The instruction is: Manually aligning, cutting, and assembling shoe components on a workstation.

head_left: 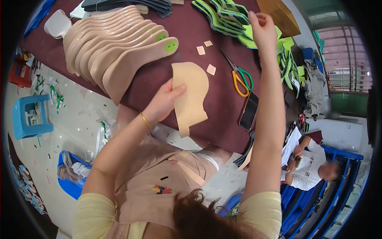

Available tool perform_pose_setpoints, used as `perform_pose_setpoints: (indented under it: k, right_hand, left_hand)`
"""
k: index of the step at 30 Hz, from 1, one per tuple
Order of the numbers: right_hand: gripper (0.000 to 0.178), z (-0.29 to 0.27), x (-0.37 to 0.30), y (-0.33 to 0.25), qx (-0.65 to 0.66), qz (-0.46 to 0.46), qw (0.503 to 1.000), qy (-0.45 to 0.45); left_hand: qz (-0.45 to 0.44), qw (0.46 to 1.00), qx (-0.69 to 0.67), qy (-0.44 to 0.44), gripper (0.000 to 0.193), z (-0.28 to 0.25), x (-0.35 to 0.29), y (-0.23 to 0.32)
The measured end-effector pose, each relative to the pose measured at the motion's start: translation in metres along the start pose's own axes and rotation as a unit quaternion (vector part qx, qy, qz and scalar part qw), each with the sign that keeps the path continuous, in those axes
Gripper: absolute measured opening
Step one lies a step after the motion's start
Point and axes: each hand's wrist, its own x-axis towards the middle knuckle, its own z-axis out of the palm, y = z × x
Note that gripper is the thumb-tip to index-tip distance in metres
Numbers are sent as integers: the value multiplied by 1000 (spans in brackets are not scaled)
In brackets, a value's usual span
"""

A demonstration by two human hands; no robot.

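My left hand [164, 99] grips a flat beige cut-out piece [191, 93] with a rounded top, thumb on its face, near the table's front edge. My right hand [263, 32] is stretched out to the far right, fingers curled in, over a pile of lime-green and dark cut pieces [225, 20]; what it may hold is hidden. A long row of glossy beige moulded shapes [115, 51] stands to the left, the nearest bearing a green oval patch [171, 45]. Scissors [238, 77] with green and orange handles lie between my hands.
Small beige squares [211, 69] and a dark phone [249, 111] lie on the maroon table [223, 115]. A blue stool [32, 115] and a blue basin [71, 171] stand on the littered floor at left. At right, another person [310, 163] sits by blue racks.
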Motion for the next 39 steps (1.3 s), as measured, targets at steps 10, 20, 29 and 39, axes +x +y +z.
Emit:
perform_pose_setpoints:
  k: [10,20,29,39]
  right_hand:
    - [93,88,151,18,-143,254,933,-210]
    - [82,92,112,25,-145,124,945,-265]
    - [49,65,8,-1,-158,58,983,-68]
    - [44,67,-28,16,-174,-162,969,61]
  left_hand:
    - [-12,997,77,-8,35,-2,-1,-1]
    - [22,982,176,57,38,-4,2,-9]
    - [336,654,647,201,70,35,-5,24]
    - [419,697,580,-46,46,104,218,101]
